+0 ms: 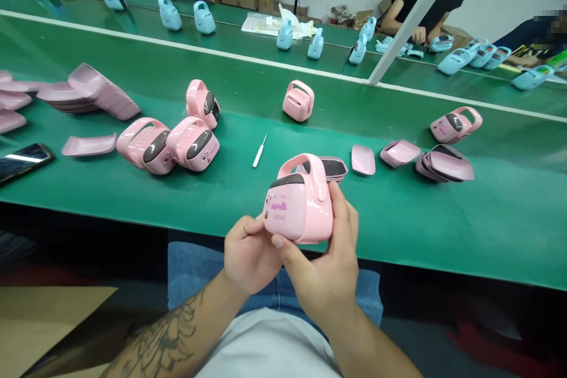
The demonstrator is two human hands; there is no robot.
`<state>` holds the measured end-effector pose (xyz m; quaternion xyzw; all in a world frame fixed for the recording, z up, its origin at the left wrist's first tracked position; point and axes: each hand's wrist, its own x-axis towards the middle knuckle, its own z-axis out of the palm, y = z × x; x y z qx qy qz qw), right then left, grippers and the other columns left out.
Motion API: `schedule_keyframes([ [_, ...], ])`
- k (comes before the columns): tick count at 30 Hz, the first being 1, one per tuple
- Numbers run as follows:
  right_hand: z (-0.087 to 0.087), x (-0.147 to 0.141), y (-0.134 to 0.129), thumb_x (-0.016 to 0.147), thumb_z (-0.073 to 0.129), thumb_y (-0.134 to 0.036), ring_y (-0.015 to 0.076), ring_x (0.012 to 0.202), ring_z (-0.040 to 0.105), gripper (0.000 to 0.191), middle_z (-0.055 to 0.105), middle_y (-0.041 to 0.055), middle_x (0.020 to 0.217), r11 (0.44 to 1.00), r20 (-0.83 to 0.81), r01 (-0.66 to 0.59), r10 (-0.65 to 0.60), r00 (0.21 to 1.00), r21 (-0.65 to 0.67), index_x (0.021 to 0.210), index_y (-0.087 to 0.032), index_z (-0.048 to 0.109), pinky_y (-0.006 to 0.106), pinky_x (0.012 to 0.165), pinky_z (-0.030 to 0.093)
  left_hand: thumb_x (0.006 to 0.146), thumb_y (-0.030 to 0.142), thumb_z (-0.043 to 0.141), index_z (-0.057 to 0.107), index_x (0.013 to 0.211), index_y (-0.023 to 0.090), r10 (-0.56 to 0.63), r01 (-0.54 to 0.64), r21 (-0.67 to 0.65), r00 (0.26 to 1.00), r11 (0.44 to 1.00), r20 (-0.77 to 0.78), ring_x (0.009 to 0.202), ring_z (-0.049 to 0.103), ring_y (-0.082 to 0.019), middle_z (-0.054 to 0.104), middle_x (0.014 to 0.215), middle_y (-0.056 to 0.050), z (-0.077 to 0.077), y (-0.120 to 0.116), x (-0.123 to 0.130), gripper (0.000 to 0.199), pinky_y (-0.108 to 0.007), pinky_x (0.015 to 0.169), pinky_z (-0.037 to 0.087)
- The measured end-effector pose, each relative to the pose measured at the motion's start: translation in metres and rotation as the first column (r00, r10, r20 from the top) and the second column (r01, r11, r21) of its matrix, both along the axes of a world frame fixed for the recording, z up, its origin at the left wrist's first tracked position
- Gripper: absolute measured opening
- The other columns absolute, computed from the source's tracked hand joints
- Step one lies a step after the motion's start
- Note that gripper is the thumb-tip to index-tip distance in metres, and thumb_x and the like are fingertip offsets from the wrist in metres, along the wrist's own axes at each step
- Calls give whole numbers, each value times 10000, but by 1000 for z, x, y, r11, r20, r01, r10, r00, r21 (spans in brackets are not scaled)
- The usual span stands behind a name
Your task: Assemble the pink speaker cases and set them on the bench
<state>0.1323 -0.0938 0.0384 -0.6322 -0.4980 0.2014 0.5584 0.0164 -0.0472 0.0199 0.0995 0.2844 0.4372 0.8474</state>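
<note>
A pink portable speaker (297,209) with a carry handle, a dark top panel and a printed front is held up just above the bench's front edge. My right hand (325,269) grips it, the thumb under its lower front edge and the fingers along its side. At its lower left corner, my left hand (252,254) is closed on it, with some fingers hidden beneath. Behind the speaker lies a partly covered stack of dark and pink panels (334,169). A thin white screwdriver (260,152) lies on the green bench, left of the speaker.
Several pink speakers (194,144) stand to the left, one (298,101) behind and one (455,124) on the right. Pink panels (104,91) are piled at left, beside a phone (26,162). Beyond a white rail (177,42), people handle light blue speakers (204,18).
</note>
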Motion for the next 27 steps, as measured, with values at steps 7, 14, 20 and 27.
schedule_keyframes([
  [7,13,20,4,825,862,-631,424,1480,543,987,545,151,1592,992,-64,-126,125,990,-7,1670,-325,451,621,1177,536,768,363,600,688,1442,167,22,-7,245,998,970,-61,1395,657,-437,803,1312,-123,12,12,4,708,-601,1204,504],
  [14,33,133,108,804,857,-559,363,1160,758,763,765,154,1337,995,-182,-100,103,978,21,1451,-205,659,536,958,651,875,309,765,509,1661,287,226,301,794,851,528,-473,1611,429,-396,497,1728,-100,29,112,12,826,-574,1351,292],
  [20,19,205,265,844,882,-309,284,1170,733,669,735,138,1338,938,43,311,-308,951,-151,1437,-139,623,463,1020,629,790,287,835,774,1376,238,469,638,714,557,288,-686,1467,585,-415,681,1519,-163,10,166,13,591,-604,1291,394],
  [27,-22,214,328,1046,721,-424,282,1249,704,442,663,116,1460,825,255,478,-413,874,-301,1420,-199,650,518,1048,625,892,265,726,835,914,237,548,741,665,521,89,-654,1260,717,-367,754,1358,-172,-7,145,32,114,-545,1116,558],
])
